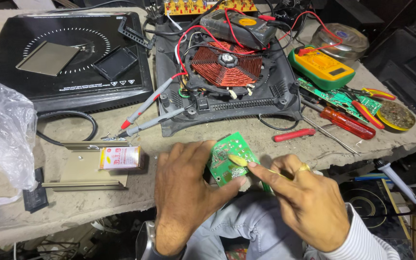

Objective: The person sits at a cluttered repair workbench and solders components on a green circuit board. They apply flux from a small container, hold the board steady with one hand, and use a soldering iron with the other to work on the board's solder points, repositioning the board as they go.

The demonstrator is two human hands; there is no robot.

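My left hand (184, 192) grips a small green circuit board (229, 159) at the near edge of the bench, thumb under it and fingers across its left side. My right hand (304, 204) holds a small brush with yellowish bristles (238, 160) pressed onto the board's face; a ring sits on one finger. Just behind the board lies an opened induction cooker (227, 77) with its copper coil (226, 62) exposed.
Two grey test probes (150, 115) lie left of the opened cooker. A black cooktop (68, 58) sits far left, a yellow multimeter (321, 67), another green board (343, 98) and red screwdrivers (345, 123) at right. A metal heatsink (85, 168) with a small box lies near left, a plastic bag (1, 135) beyond.
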